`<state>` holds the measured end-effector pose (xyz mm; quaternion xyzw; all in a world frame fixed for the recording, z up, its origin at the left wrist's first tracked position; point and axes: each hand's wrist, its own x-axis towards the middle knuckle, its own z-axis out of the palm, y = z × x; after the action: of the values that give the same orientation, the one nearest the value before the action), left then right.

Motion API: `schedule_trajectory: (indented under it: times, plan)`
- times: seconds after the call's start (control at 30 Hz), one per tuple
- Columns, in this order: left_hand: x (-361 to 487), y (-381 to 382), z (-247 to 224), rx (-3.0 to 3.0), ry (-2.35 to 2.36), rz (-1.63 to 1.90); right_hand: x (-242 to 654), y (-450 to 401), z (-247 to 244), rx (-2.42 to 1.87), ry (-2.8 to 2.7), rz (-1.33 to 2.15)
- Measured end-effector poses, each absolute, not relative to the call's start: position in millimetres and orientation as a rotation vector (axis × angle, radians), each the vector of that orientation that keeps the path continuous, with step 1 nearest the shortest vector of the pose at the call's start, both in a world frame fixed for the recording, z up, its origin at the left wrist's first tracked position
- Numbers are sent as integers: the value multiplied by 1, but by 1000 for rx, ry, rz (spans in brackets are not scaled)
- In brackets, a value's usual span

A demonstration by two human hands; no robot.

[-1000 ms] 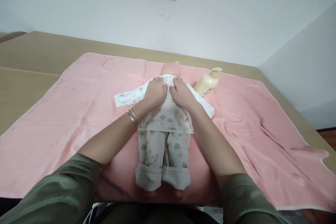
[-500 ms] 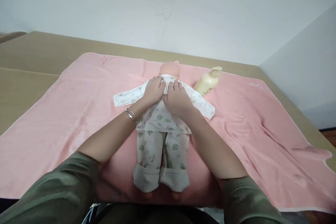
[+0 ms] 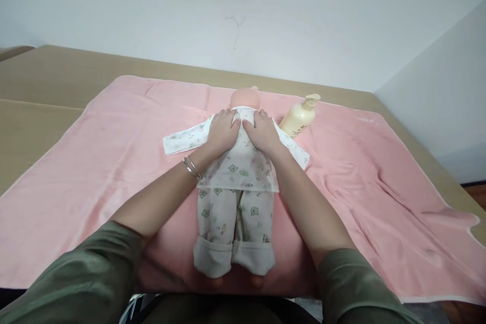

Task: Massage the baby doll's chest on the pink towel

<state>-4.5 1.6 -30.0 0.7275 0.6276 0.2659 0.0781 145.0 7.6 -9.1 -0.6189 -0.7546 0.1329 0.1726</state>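
Note:
A baby doll (image 3: 245, 98) lies stretched out, its bald head away from me and its face out of sight. It wears a white printed top (image 3: 239, 169) and matching trousers (image 3: 254, 217) with rolled cuffs; its feet peep out below them. My left hand (image 3: 224, 131) rests flat on the upper left of the top, fingers pointing toward the shoulder. On the other shoulder lies my right hand (image 3: 262, 130), fingers stretched out over the cloth. The two thumbs are close together near the middle. Bracelets (image 3: 192, 167) circle my left wrist.
Under the doll a pink blanket (image 3: 125, 136) covers much of the wooden table (image 3: 152, 67). A cream pump bottle (image 3: 299, 117) leans or lies to the right of the doll's head. Beyond the table's far edge rises a white wall (image 3: 304, 25).
My right hand has shifted outward to the right, away from the middle of the doll's top, onto its shoulder. My left hand stays nearly in place.

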Motion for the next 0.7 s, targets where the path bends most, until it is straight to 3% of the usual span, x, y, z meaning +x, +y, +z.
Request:
schedule_trajectory:
  times: [0.27,0.43,0.7]
  plan:
    - [8,-35,-13,2390,1891,520,154,10,-1,-1717,-2194,462]
    - [-3,-19,-5,2473,1777,433,130,-17,12,-1847,-2267,306]
    - [-16,11,-20,2232,1814,672,118,-33,18,-1806,-2338,306]
